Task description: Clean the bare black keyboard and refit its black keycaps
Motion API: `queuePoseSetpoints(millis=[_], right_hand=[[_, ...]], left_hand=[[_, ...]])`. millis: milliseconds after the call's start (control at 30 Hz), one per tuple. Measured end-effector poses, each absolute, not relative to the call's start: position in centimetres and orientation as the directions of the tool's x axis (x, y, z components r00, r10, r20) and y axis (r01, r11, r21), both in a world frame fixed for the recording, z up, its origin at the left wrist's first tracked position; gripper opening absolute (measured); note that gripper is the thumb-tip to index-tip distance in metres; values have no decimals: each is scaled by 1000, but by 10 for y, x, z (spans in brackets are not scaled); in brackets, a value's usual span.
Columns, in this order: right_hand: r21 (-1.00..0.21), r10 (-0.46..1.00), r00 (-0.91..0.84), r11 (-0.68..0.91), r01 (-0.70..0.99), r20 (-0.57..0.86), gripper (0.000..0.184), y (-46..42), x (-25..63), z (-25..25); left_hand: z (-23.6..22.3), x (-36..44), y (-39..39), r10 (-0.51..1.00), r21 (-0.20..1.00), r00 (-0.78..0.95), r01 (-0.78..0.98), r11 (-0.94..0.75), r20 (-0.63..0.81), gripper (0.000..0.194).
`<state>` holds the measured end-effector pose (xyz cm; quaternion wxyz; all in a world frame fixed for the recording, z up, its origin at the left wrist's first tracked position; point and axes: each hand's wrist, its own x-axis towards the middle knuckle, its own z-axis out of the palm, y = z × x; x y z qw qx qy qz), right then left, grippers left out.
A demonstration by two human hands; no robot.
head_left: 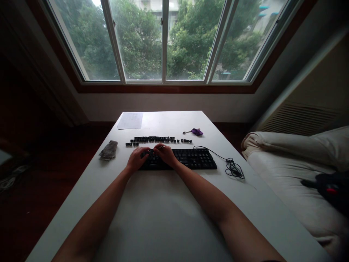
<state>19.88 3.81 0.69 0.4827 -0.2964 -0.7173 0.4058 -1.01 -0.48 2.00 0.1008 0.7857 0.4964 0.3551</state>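
Note:
A black keyboard (193,158) lies across the white table, its left part partly covered by my hands. My left hand (136,158) is closed on the keyboard's left end, fingers along the far edge and thumb over the keys. My right hand (165,153) bends over the upper left keys with its fingers pinched together. Something thin seems to show at those fingers, too small and dark to name. Beyond the keyboard, loose black keycaps (155,139) stand in a long row, with several more in a shorter row at its left.
A grey cloth (109,150) lies left of the keyboard. Further back are a paper sheet (131,120) and a purple object with a thin brush-like handle (196,131). The keyboard's coiled cable (233,169) rests at right. A pale sofa (283,171) stands beside the table (163,214).

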Motion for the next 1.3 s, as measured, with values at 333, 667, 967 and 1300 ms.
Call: queuePoseSetpoints(millis=[333,667,967,1300], right_hand=[[-896,847,-362,439,64,389,30,35,201,12],[-894,850,-358,441,80,387,32,36,199,12],[-919,877,-324,390,52,354,35,40,198,6],[-897,882,-268,427,111,387,30,40,199,7]], left_hand=[[18,-12,-4,842,518,349,671,-531,410,35],[14,-12,-4,839,484,378,690,-538,392,35],[14,-13,-4,851,555,357,647,-522,384,43],[15,-10,-5,855,590,279,629,-507,437,38]])
